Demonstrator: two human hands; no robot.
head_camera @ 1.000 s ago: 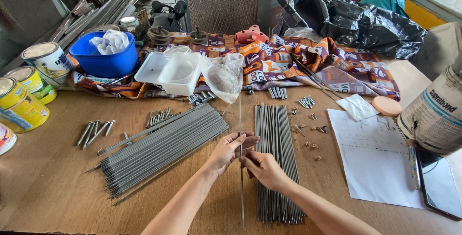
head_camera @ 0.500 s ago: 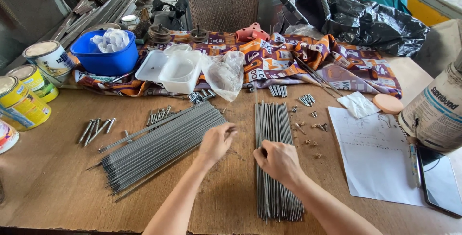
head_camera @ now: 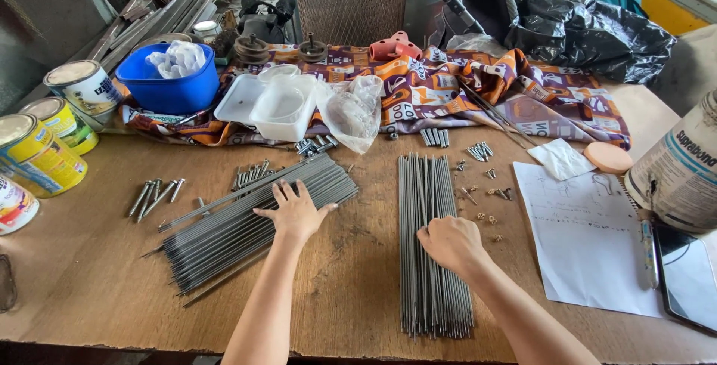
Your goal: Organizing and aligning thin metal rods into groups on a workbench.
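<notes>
My left hand [head_camera: 296, 210] lies flat with fingers spread on a slanted pile of thin grey metal rods [head_camera: 224, 232] on the wooden table [head_camera: 351, 275]. My right hand [head_camera: 450, 242] rests palm down on a second bundle of the same rods [head_camera: 429, 208], which lies straight, pointing away from me. Neither hand grips a rod that I can see.
Paint cans [head_camera: 37, 154] stand at the left edge. A blue bowl [head_camera: 169, 85], clear plastic tubs [head_camera: 275, 101] and a plastic bag [head_camera: 349, 113] sit on a patterned cloth [head_camera: 478, 88] behind. Loose bolts [head_camera: 153, 195] and screws [head_camera: 485, 186] lie about. A paper sheet [head_camera: 590, 234], a large tin [head_camera: 680, 171] and a phone [head_camera: 691, 275] are at right.
A second ago both hands held a single rod between the two piles. The rod has been let go, my left hand moved left onto the slanted pile, my right hand onto the straight bundle.
</notes>
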